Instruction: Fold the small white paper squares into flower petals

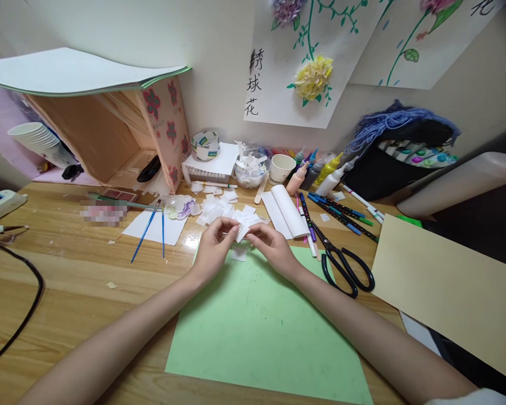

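Over the far edge of a green sheet of paper [261, 320], my left hand [215, 244] pinches a small white paper piece [241, 233] between thumb and fingers. From the other side, my right hand [274, 247] has its thumb and forefinger closed at that same piece's edge. Just below the fingertips, a white paper square [238, 253] lies flat on the green sheet. Beyond my hands is a loose pile of cut white paper pieces [214, 209]. Black-handled scissors [341, 261] lie to the right of my right hand.
A rolled white paper [290, 211], several pens [341, 214] and paint bottles [297, 180] lie or stand right of the pile. Paintbrushes [147, 233] rest on white paper at left. Behind are a paper cup [282, 167], a glass bowl [252, 169] and a decorated box [164, 135].
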`<state>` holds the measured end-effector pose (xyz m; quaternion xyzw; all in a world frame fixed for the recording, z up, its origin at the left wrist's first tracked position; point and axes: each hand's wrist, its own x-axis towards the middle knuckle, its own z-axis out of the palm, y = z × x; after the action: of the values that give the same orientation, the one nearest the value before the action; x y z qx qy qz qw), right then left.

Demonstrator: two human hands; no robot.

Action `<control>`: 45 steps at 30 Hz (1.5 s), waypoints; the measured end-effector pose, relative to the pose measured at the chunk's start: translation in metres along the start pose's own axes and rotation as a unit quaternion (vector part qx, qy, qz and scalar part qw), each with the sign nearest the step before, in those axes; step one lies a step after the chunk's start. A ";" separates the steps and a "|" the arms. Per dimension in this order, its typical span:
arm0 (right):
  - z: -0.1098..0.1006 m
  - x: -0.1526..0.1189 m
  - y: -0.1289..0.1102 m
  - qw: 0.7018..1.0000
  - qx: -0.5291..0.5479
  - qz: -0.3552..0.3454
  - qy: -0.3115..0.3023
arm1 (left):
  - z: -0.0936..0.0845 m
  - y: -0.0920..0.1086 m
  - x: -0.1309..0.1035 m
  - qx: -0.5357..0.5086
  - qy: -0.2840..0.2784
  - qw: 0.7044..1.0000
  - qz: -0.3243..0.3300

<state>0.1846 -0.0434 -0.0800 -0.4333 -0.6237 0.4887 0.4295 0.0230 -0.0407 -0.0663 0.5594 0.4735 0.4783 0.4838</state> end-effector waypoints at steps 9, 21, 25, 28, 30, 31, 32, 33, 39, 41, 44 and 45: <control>0.000 0.002 0.003 0.999 0.023 0.015 0.022 | 0.001 -0.002 -0.011 0.219 0.058 0.956 0.187; -0.001 0.001 0.002 0.999 0.047 -0.001 0.014 | 0.001 -0.009 -0.015 0.336 0.005 0.891 0.307; -0.001 0.000 0.003 0.998 0.059 -0.005 0.007 | 0.001 -0.009 -0.016 0.309 0.012 0.899 0.309; 0.000 0.000 0.004 0.998 0.065 -0.008 0.003 | 0.002 -0.009 -0.016 0.299 0.015 0.902 0.309; -0.001 0.000 0.004 0.998 0.064 -0.009 0.004 | 0.002 -0.009 -0.016 0.295 0.015 0.904 0.307; -0.001 -0.001 0.004 0.998 0.063 -0.009 0.006 | 0.002 -0.010 -0.016 0.294 0.014 0.905 0.306; -0.001 -0.001 0.004 0.998 0.060 -0.008 0.007 | 0.002 -0.010 -0.016 0.294 0.013 0.906 0.306; -0.001 -0.001 0.003 0.998 0.058 -0.006 0.008 | 0.002 -0.010 -0.016 0.294 0.012 0.906 0.306; -0.001 -0.001 0.002 0.999 0.053 -0.003 0.008 | 0.003 -0.009 -0.016 0.289 0.005 0.906 0.310; -0.001 -0.001 0.003 0.999 0.044 -0.003 0.010 | 0.003 -0.008 -0.016 0.282 0.002 0.911 0.301; 0.000 -0.001 0.004 0.999 0.025 -0.006 0.022 | 0.003 -0.006 -0.016 0.263 0.003 0.927 0.269; 0.000 -0.001 0.005 0.999 0.020 -0.009 0.027 | 0.003 -0.006 -0.016 0.256 0.004 0.932 0.257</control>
<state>0.1854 -0.0432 -0.0845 -0.4319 -0.6060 0.4854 0.4590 0.0245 -0.0563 -0.0734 0.7650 0.4218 0.4508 0.1833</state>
